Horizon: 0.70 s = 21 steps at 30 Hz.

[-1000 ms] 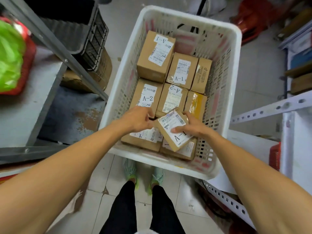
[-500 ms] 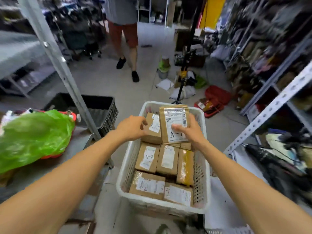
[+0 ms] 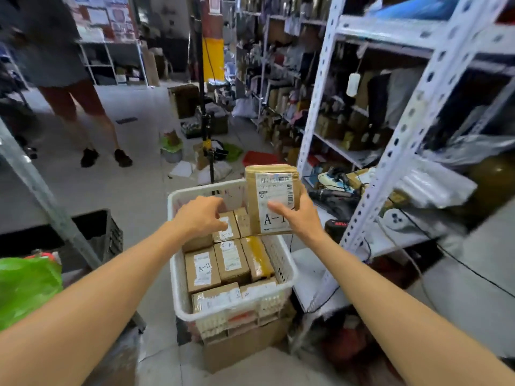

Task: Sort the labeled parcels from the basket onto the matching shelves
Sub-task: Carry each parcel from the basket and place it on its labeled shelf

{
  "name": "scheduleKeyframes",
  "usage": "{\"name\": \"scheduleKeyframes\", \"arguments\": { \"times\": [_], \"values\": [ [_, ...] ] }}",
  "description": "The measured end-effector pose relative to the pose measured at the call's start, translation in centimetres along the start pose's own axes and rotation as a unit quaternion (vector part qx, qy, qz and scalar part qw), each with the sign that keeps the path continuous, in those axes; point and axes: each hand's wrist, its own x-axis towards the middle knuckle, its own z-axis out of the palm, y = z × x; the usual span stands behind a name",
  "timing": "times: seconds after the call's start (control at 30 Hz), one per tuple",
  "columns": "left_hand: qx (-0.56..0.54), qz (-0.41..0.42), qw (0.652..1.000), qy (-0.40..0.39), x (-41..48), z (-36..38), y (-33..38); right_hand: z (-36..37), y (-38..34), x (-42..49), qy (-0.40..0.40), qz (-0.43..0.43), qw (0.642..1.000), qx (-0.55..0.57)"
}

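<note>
Fingers [image 3: 281, 208] of right hand [image 3: 299, 218]: thumb on the label, the rest behind, gripping a flat brown cardboard parcel [image 3: 267, 188] with a glossy white label marked A-1, upright above the far right corner of the white lattice plastic basket [image 3: 237, 309]. Left hand [image 3: 200, 215]: fingers loosely curled, holding nothing, over taped brown boxes [image 3: 231, 263] packed in the basket. White perforated steel shelving [image 3: 394, 162] stands right, black ribbed crate [image 3: 106, 235] left.
</note>
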Motion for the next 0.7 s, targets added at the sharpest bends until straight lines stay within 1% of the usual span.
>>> {"name": "scheduleKeyframes", "arguments": {
  "times": [0.13,0.27,0.37,0.43,0.57,0.7],
  "values": [
    [0.004,0.046,0.999,0.010,-2.4,0.0,4.7,-4.6,-1.3,-5.3,0.043,0.005,0.999,-0.018],
    [-0.008,0.084,0.996,-0.005,-5.2,1.6,9.9,-8.6,-0.8,-12.1,0.073,0.017,0.997,-0.018],
    [-0.005,0.112,0.993,-0.028,-7.4,3.0,14.3,-11.8,-0.3,-17.5,0.128,0.025,0.991,-0.009],
    [-0.001,0.137,0.989,-0.045,-8.7,3.8,18.0,-14.7,-0.4,-20.7,0.170,0.029,0.985,-0.023],
    [0.006,0.234,0.970,-0.062,-10.7,5.2,27.3,-21.8,-0.7,-27.3,0.252,0.034,0.967,-0.027],
    [0.001,0.345,0.935,-0.079,-12.4,7.5,37.7,-29.2,-1.6,-34.6,0.348,0.030,0.937,-0.027]
  ]
}}
